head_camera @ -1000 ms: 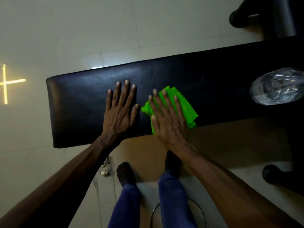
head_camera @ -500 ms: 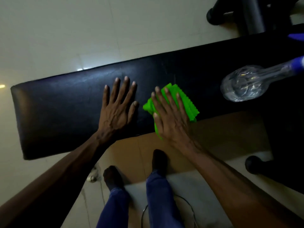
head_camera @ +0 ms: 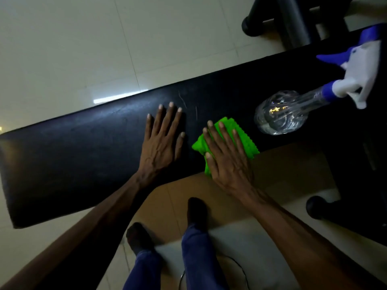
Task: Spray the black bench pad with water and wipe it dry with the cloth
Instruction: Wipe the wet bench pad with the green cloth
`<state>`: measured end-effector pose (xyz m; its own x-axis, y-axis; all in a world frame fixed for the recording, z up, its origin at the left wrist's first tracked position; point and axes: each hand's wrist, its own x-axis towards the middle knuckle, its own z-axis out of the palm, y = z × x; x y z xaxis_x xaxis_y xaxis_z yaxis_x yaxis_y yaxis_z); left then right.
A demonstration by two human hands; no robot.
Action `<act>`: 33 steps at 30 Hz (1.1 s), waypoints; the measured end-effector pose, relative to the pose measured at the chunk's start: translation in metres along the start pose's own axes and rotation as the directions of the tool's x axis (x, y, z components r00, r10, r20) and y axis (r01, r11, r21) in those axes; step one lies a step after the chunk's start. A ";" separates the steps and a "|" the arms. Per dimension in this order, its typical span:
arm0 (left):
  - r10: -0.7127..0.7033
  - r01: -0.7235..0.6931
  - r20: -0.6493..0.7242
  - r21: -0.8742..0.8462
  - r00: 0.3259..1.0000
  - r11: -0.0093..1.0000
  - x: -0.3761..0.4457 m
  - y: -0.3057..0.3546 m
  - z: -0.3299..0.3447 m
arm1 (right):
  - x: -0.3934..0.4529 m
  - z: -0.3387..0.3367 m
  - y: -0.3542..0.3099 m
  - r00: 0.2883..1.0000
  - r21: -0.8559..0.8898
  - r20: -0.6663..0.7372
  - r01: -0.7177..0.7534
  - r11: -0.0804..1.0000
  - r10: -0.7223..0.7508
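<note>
so the wiping step looks under way, and the spraying seems done, judging by where things lie. going left to right: the far left of the black bench pad [head_camera: 69, 160] shows only a dull sheen, and in this dim light i cannot tell whether it is wet, dry or already wiped. the left hand [head_camera: 161, 143] lies flat on the pad, fingers spread apart and clamped on nothing, probably steadying. just beside it the right hand [head_camera: 228, 155] presses flat, fingers together-ish and extended, on the green cloth [head_camera: 243, 135], which sits at the near edge of the pad; most of the cloth is hidden under the palm, so its fold is unclear. a few thin pale streaks on the pad between the hands could be water or scratches. farther right the spray bottle [head_camera: 280, 116] lies on its side on the pad, apart from both hands, its blue and white trigger head blurred. the pad's right end is lost in darkness, so how much remains to wipe is a guess; i'd say a fair stretch.
</note>
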<state>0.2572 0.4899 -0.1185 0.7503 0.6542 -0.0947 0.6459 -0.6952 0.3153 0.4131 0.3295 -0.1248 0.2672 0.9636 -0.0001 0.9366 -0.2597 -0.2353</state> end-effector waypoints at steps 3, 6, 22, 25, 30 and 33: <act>-0.030 0.029 0.011 0.081 0.999 0.996 0.000 -0.001 0.008 | -0.001 -0.011 0.025 1.000 0.006 0.021 -0.008 1.000 0.008; -0.028 0.029 -0.011 0.107 1.000 0.994 0.001 -0.001 0.015 | 0.029 -0.011 0.022 0.987 0.022 -0.036 -0.155 0.988 0.155; -0.004 0.004 0.036 -0.001 0.999 1.000 0.001 -0.005 0.006 | 0.067 -0.009 -0.011 0.951 0.017 -0.025 -0.308 0.951 0.309; 0.055 -0.053 0.068 -0.030 0.996 0.998 -0.001 -0.014 -0.003 | 0.069 -0.011 -0.025 0.960 0.042 0.042 -0.280 0.959 0.278; 0.060 -0.051 0.124 -0.074 0.990 0.996 -0.001 -0.018 -0.022 | 0.045 -0.031 -0.011 0.982 0.124 0.134 -0.150 0.981 0.133; 0.005 0.013 0.114 -0.152 0.993 0.988 0.002 -0.005 -0.031 | 0.037 -0.049 -0.007 0.975 0.323 0.116 -0.218 0.921 0.190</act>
<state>0.2510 0.5039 -0.0907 0.7646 0.6126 -0.2005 0.6266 -0.6335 0.4540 0.4276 0.3642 -0.0758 0.4122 0.8974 -0.1573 0.7312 -0.4289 -0.5304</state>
